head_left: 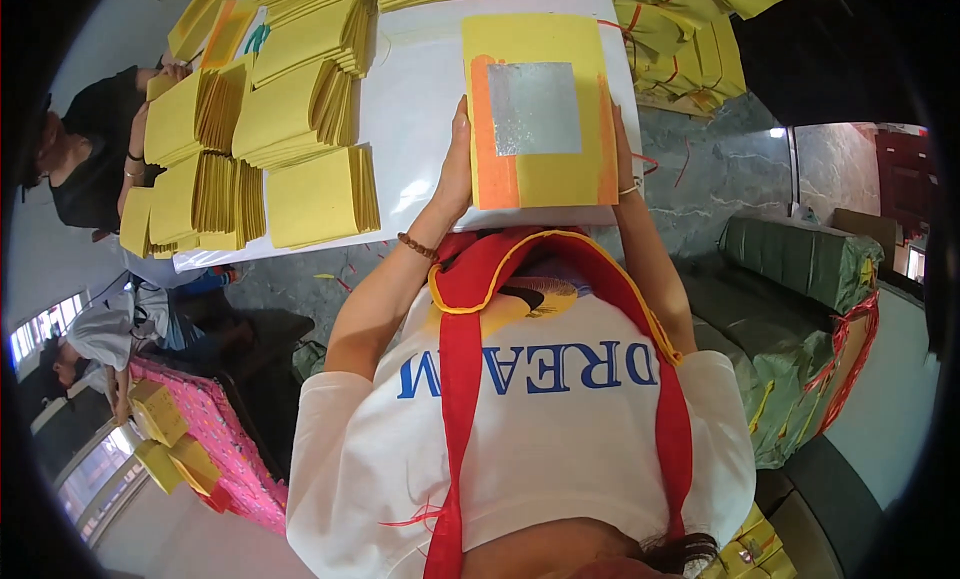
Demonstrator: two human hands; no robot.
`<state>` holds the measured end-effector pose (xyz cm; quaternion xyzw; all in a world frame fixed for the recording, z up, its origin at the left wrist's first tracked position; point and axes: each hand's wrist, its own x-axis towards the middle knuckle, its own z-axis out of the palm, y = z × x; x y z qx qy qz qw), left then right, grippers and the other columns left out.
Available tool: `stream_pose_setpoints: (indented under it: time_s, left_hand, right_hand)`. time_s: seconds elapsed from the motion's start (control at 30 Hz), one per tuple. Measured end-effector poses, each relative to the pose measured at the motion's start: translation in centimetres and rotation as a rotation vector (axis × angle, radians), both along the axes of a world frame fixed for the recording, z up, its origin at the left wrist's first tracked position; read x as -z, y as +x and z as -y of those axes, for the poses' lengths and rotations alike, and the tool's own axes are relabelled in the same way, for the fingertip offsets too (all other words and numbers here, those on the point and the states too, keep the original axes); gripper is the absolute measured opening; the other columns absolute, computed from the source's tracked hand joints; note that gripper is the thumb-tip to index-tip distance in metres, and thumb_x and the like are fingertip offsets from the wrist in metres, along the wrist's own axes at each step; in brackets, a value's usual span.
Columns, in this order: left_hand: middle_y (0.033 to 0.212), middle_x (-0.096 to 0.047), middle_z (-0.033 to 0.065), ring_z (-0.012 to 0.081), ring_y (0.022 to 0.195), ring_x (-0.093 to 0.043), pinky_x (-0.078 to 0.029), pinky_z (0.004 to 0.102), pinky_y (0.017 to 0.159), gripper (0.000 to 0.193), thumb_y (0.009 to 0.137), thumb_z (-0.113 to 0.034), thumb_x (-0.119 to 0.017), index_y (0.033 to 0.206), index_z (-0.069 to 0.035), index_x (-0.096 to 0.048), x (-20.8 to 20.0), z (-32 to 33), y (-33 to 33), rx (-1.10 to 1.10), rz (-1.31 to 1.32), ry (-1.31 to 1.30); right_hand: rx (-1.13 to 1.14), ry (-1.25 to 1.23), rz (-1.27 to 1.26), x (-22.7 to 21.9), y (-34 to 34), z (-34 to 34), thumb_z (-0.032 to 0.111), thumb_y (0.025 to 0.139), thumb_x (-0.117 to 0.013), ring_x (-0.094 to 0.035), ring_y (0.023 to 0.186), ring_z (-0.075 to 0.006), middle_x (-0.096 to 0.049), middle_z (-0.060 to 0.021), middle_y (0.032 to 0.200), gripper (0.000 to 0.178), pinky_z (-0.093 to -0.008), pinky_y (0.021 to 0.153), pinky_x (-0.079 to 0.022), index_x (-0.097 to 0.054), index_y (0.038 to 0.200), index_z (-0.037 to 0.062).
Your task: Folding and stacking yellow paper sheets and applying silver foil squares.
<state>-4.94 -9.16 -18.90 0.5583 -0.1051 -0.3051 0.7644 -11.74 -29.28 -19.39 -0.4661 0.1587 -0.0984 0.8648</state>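
Many folded yellow paper bundles (300, 194) already sit stacked on the left of the white table (420, 129); I judge the work well underway, with the sheet in hand unfinished. My left hand (455, 174) and right hand (622, 164) clasp opposite side edges of the yellow sheet with silver foil square (535, 109). It lies flat at the table's near edge, between both hands.

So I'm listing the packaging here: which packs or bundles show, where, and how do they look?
Yellow paper stack: held between both hands, orange bands, silver foil square.
Folded yellow bundles: left on white table.
Green wrapped bales: right, red ties.
Yellow blocks: lower left, on pink cloth.
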Motion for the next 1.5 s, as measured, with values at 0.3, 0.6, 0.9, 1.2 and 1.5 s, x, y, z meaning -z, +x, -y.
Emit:
stream_pose_setpoints:
  time_s: [0.3, 0.6, 0.9, 1.2, 1.5]
  left_hand:
    - [0.148, -0.011, 0.0134, 0.0237, 0.136, -0.011, -0.014, 0.0341, 0.11, 0.072, 0.094, -0.052, -0.02, 0.142, -0.001, -0.003, -0.8, 1.1, -0.7, 0.039, 0.044, -0.012]
    - [0.121, -0.048, 0.0114, 0.0228, 0.106, -0.046, -0.039, 0.037, 0.09, 0.048, 0.082, -0.026, -0.062, 0.123, -0.003, -0.048, -5.5, -2.7, 1.0, -0.179, 0.687, 0.324]
    - [0.095, -0.057, 0.0086, 0.025, 0.088, -0.054, -0.044, 0.0338, 0.074, 0.026, 0.076, -0.013, -0.063, 0.101, -0.004, -0.06, -9.3, -2.3, -1.2, 0.419, 1.587, 0.458]
    - [0.074, -0.06, 0.0118, 0.027, 0.07, -0.059, -0.048, 0.0349, 0.061, 0.012, 0.083, -0.012, -0.059, 0.084, 0.0, -0.062, -9.4, -1.6, 0.3, 0.394, 1.233, 0.386]
    - [0.072, -0.061, 0.0103, 0.018, 0.058, -0.056, -0.045, 0.0284, 0.054, 0.015, 0.083, -0.014, -0.059, 0.085, 0.0, -0.063, -9.0, -1.6, 0.9, 0.404, 0.93, 0.454]
  right_hand:
    - [0.048, 0.059, -0.085, 1.1, -1.0, 1.5, 0.041, 0.098, -0.026, -0.038, 0.119, -0.0106, -0.038, 0.0008, 0.133, 0.052, -0.0258, 0.099, -0.033, -0.024, 0.141, 0.0118]
    - [0.125, -0.926, 0.278, -3.5, -3.6, 3.0, 0.03, 0.093, -0.041, -0.031, 0.13, -0.0229, -0.045, -0.0094, 0.133, 0.041, -0.0371, 0.108, -0.018, -0.049, 0.126, 0.0081]
    - [-0.09, -1.136, 0.199, -4.7, -3.8, 2.6, 0.02, 0.085, -0.052, -0.039, 0.123, -0.0296, -0.063, -0.0066, 0.108, 0.021, -0.0385, 0.105, -0.023, -0.066, 0.081, 0.0043]
    - [-0.07, -0.673, 0.194, -3.0, -4.0, 2.3, 0.035, 0.097, -0.021, -0.033, 0.127, -0.0273, -0.055, -0.015, 0.118, 0.054, -0.0371, 0.105, -0.024, -0.062, 0.085, 0.0015]
    - [-0.041, -0.75, 0.219, -2.4, -3.7, 2.3, 0.036, 0.097, -0.025, -0.033, 0.126, -0.0276, -0.056, -0.0158, 0.116, 0.053, -0.0381, 0.105, -0.023, -0.061, 0.079, 0.0008]
